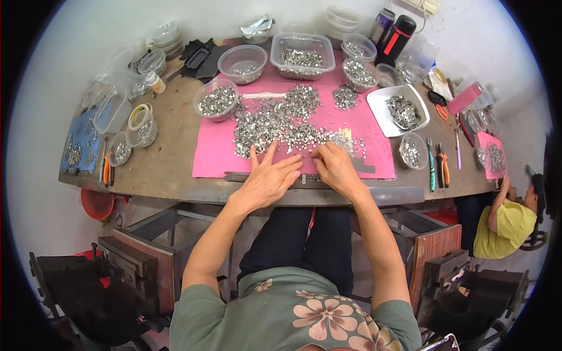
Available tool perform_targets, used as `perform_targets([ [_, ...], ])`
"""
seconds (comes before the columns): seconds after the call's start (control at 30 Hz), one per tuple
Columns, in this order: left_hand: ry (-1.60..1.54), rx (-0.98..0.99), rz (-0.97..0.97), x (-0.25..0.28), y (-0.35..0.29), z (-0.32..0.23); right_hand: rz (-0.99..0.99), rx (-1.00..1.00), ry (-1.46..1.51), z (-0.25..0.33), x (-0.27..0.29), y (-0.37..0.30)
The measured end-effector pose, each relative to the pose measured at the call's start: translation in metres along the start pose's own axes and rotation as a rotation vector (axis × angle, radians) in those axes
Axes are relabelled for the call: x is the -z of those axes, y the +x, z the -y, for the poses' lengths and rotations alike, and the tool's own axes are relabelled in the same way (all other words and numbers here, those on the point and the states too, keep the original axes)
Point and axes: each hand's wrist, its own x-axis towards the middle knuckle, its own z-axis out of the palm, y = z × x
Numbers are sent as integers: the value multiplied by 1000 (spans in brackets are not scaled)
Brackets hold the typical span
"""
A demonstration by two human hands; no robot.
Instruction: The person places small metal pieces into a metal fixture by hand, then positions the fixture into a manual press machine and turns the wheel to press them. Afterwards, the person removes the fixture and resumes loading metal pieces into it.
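A wide heap of small shiny metal pieces point(269, 126) lies loose on a pink mat point(213, 164). My left hand point(266, 175) rests palm down at the heap's near edge, its fingers spread. Close beside it my right hand point(338, 169) has its fingers curled and pressed together at the front of the heap. What these fingertips hold, if anything, is too small to make out. Between my hands, along the mat's front edge, runs a dark narrow strip point(304, 179) with small pieces set on it. My left fingertips touch pieces of the heap.
Behind the heap stand plastic tubs point(302, 57) of metal pieces, with a white tray point(383, 120) at right. Pliers point(445, 169) and a green-handled tool point(431, 167) lie right of the mat; orange-handled pliers point(106, 171) lie left. A person in yellow point(508, 225) works at far right.
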Motion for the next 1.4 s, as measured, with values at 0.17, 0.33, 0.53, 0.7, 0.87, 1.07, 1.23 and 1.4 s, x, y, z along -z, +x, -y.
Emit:
perform_targets([
  [0.17,-138,30,-379,-3,-2,15,-19,-155,126,3,18,-4],
  [0.33,-48,63,-521,-1,12,19,-23,-81,103,-1,7,-5],
  [0.53,48,96,-480,-13,19,9,-37,-30,18,-1,-7,9],
  [0.7,106,94,-481,-18,22,10,-11,-50,29,-6,-15,9],
  [0.87,83,80,-463,-17,23,10,39,-3,34,-4,-14,14],
  [1.07,124,51,-431,-16,30,11,99,47,5,-3,-9,23],
  [1.23,118,6,-432,-12,31,14,106,40,-21,-2,-11,25],
  [1.4,101,14,-472,-12,31,15,70,83,-64,4,-2,18],
])
